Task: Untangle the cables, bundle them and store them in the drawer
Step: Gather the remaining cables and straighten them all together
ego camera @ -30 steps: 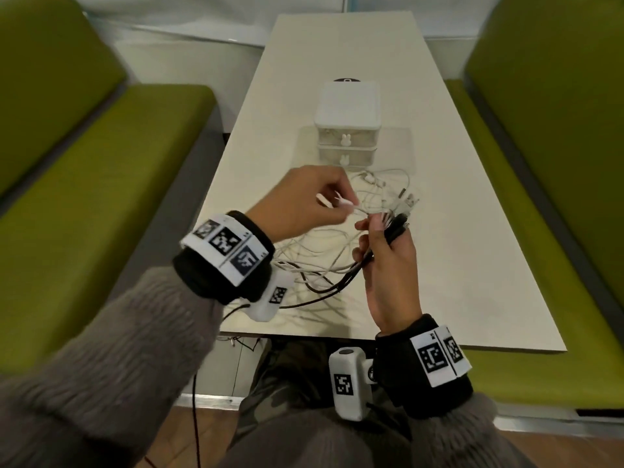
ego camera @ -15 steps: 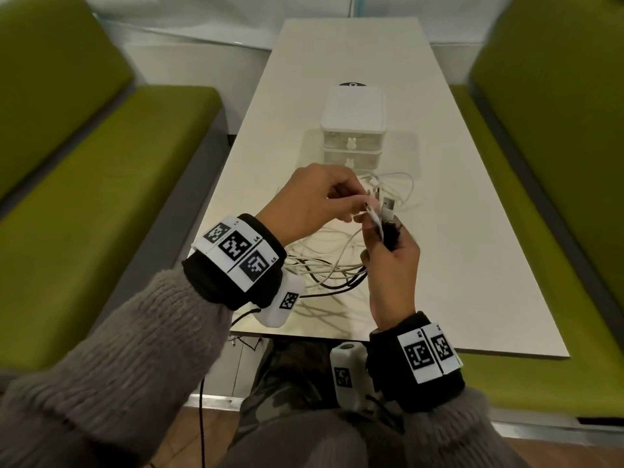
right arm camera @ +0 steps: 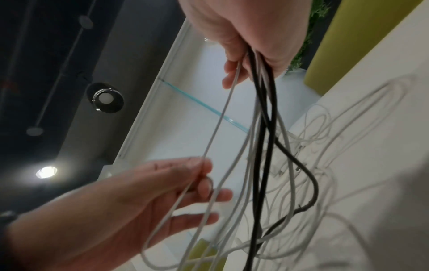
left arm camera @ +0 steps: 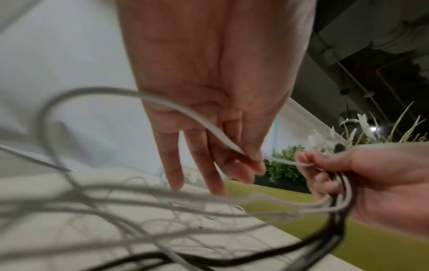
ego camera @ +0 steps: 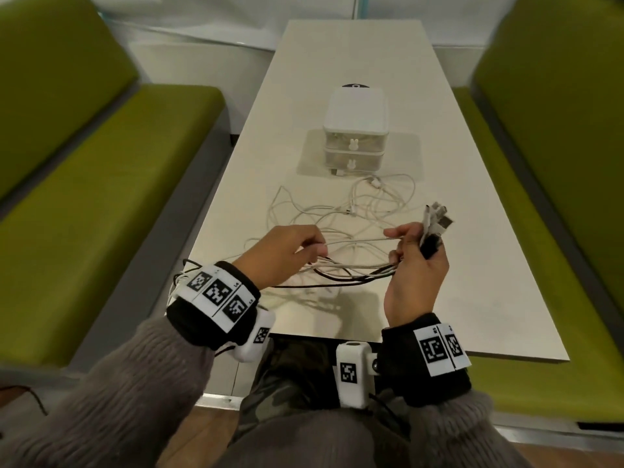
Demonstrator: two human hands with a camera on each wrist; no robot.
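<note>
1. Since half a second ago, your hands have moved apart: the left hand [ego camera: 283, 251] has drawn away to the left, stretching one white cable [ego camera: 354, 238] between them, where before both hands met at the plugs.
2. Your right hand [ego camera: 417, 265] is clenched round a bundle of cable ends, white and black, palm toward you; the plugs [ego camera: 437, 217] stick up above its fingers.
3. Your left hand pinches the white cable between thumb and fingertips [left arm camera: 257, 165], the other fingers hanging loosely. The wrist views show the same cable running straight from one hand [right arm camera: 162, 198] to the other [right arm camera: 250, 36].
4. Below the right hand [left arm camera: 380, 185], several white cables and a black cable [ego camera: 337, 283] sag in a loose curve toward the left wrist and down to the table [ego camera: 472, 298].
5. More cables [ego camera: 371, 201] lie in tangled white loops on the table beyond your hands, reaching nearly to the drawer unit.
6. That drawer unit [ego camera: 354, 130], a small white box with two drawers stacked, stands at mid-table, both drawers closed.
7. Green benches [ego camera: 101, 197] run along both sides of the table.
</note>
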